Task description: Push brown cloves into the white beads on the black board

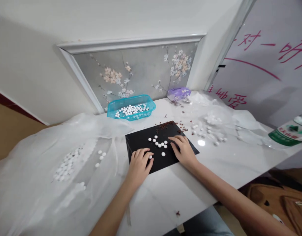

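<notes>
A black sheet point(138, 140) lies on the white table, with several round white pieces point(159, 145) near its middle. Over the sheet's left front part is my left hand point(140, 164), its thumb and fingers around one small white piece point(150, 157). My right hand point(184, 151) rests at the sheet's right side, fingers apart and nothing between them, just right of the white pieces. Small dark red bits point(167, 125) are scattered along the sheet's back edge and on the table behind it.
A teal basket point(111, 111) of white pieces stands against the wall. Clear plastic point(92, 127) with more pieces covers the left. At the right lie a purple packet point(179, 92), a plastic bag point(212, 121) of white pieces and a large bottle point(290, 134).
</notes>
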A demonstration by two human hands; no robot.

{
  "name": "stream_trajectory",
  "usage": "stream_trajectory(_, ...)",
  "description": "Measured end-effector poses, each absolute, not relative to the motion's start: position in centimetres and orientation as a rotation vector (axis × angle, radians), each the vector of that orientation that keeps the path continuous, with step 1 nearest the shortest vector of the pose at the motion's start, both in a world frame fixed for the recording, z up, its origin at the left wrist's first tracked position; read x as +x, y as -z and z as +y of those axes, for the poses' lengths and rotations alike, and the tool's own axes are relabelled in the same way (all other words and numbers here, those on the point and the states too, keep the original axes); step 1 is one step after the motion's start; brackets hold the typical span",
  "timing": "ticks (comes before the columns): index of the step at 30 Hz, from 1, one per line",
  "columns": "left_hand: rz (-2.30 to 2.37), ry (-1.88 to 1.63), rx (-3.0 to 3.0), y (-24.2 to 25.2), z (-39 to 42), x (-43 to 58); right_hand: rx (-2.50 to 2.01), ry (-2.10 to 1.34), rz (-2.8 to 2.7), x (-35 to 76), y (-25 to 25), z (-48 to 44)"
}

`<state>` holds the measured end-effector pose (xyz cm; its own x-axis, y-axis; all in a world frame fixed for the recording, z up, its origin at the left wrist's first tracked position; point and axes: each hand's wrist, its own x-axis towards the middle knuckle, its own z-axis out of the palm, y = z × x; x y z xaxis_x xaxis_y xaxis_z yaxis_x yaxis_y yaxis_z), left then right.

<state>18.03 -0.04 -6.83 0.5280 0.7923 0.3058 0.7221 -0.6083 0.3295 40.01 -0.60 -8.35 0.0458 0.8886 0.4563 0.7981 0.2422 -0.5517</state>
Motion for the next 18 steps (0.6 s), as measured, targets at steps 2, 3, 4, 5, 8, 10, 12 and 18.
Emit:
stream_trajectory(2, 1.314, -0.660, 2.592, 6.9, 0.1, 17.8, -1.527, -0.152, -1.777, 39.7, 7.8, 1.0)
stream_trajectory(3, 1.323, -0.666, 2.584, 6.9, 0.1, 17.7, -1.513, -0.156, -1.785, 39.4, 7.6, 1.9)
stream_trajectory(4, 1.332, -0.674, 2.575, 6.9, 0.1, 17.6, -1.504, -0.161, -1.787, 39.2, 7.3, 2.8)
stream_trajectory(5, 1.343, -0.681, 2.566, 6.9, 0.2, 17.6, -1.498, -0.169, -1.789, 38.9, 7.2, 3.6)
stream_trajectory(8, 1.383, -0.700, 2.538, 7.1, 0.3, 17.4, -1.465, -0.212, -1.796, 38.3, 7.0, 4.7)
stream_trajectory(10, 1.412, -0.705, 2.520, 7.2, 0.5, 17.2, -1.441, -0.247, -1.808, 38.2, 7.3, 4.0)
stream_trajectory(12, 1.426, -0.702, 2.507, 7.3, 0.6, 17.1, -1.432, -0.280, -1.816, 38.4, 7.6, 2.6)
stream_trajectory(18, 1.408, -0.674, 2.491, 7.2, 0.7, 17.2, -1.396, -0.450, -1.821, 38.8, 8.3, 0.4)
